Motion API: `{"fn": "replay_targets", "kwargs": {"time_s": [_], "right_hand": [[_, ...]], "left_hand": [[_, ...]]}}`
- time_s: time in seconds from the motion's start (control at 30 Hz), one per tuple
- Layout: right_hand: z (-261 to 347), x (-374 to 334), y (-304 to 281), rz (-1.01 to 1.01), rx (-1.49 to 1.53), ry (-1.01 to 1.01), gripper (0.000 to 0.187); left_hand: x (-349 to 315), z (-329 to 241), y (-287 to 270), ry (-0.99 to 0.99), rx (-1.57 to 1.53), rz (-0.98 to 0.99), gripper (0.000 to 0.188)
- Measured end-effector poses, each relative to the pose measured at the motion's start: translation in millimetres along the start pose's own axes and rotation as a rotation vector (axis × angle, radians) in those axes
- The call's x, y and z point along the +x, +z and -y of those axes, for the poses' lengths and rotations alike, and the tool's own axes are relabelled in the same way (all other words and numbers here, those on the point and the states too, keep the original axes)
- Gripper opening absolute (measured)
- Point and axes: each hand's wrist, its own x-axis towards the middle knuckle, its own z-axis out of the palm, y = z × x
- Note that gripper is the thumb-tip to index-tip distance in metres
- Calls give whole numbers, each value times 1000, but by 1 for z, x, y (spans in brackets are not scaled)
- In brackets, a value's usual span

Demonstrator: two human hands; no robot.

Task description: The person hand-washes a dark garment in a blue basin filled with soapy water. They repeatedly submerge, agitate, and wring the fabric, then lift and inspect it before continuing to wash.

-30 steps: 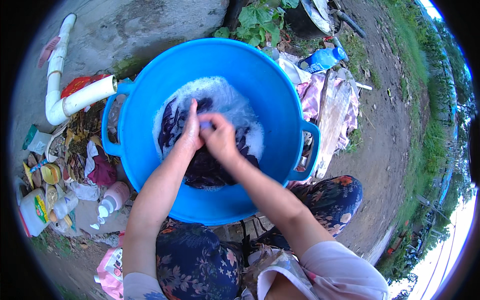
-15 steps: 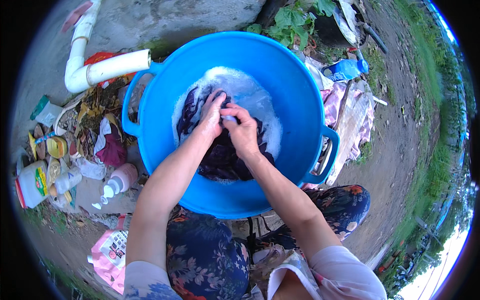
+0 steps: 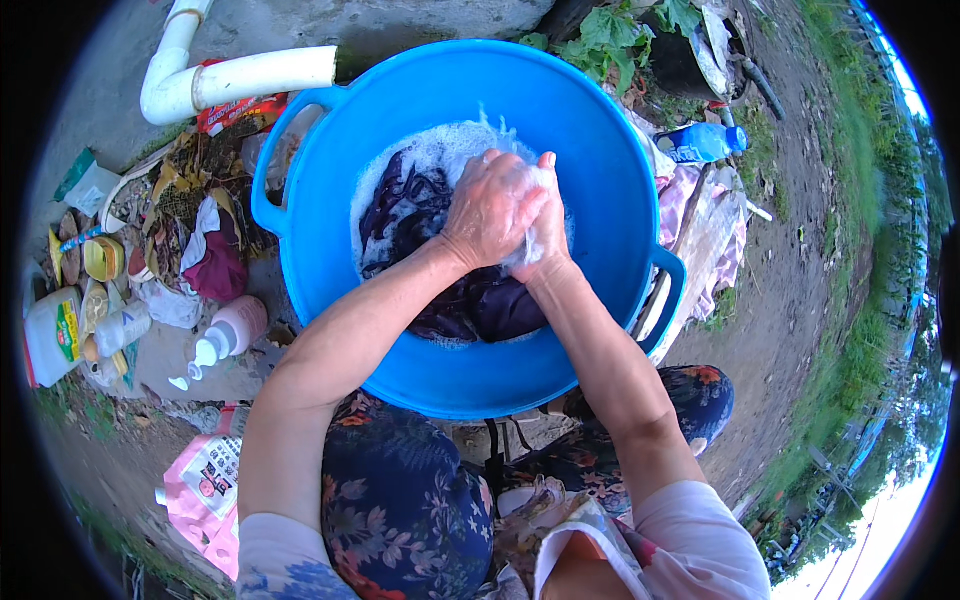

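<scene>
- Two legs in floral trousers point(image 3: 410, 500) sit close against the tub's near rim, leaving little room toward the body.
- Left hand point(image 3: 488, 208) and right hand point(image 3: 548, 222) are pressed together above the water, fingers bent, palms mostly hidden; white lather shows between them, and I cannot tell whether the grip encloses anything solid.
- Dark cloth point(image 3: 505, 305) lies bunched in the tub, beneath and beside the wrists.
- Soaking and sudsing look done; foam point(image 3: 440, 140) remains around the cloth and none of it is lifted out, so I judge things partway along.
- Blue tub point(image 3: 612, 195): its high sloping wall rings the hands, with most sideways room on the right.
- White pipe point(image 3: 270, 78) ends just beyond the left handle point(image 3: 263, 180), crowding that edge.
- Wooden board point(image 3: 705, 215) lies outside the right rim; farther out, brown earth point(image 3: 790, 240) stretches to grass.
</scene>
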Motion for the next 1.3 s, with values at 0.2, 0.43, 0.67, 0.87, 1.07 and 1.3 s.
{"fn": "replay_targets", "kwargs": {"time_s": [0.2,0.43,0.67,0.87,1.07,1.3], "right_hand": [[-9,12,2,-284,-459,-151,63],[1,82,-105,-515,-1201,-571,42],[-67,28,9,-265,-1042,-997,20],[-8,87,-62,-775,-1328,-1047,35],[-71,2,7,-157,-1119,-1048,16],[9,93,-43,-674,-1300,-1035,27]], "left_hand": [[7,11,8,-417,-376,-4,26],[2,31,21,-1491,-1145,-94,65],[-35,93,6,-1359,-2013,96,32],[-24,29,22,-1366,-1202,-103,25],[-44,94,17,-1397,-1190,-110,34],[-30,28,23,-1378,-1228,-100,29]]}}
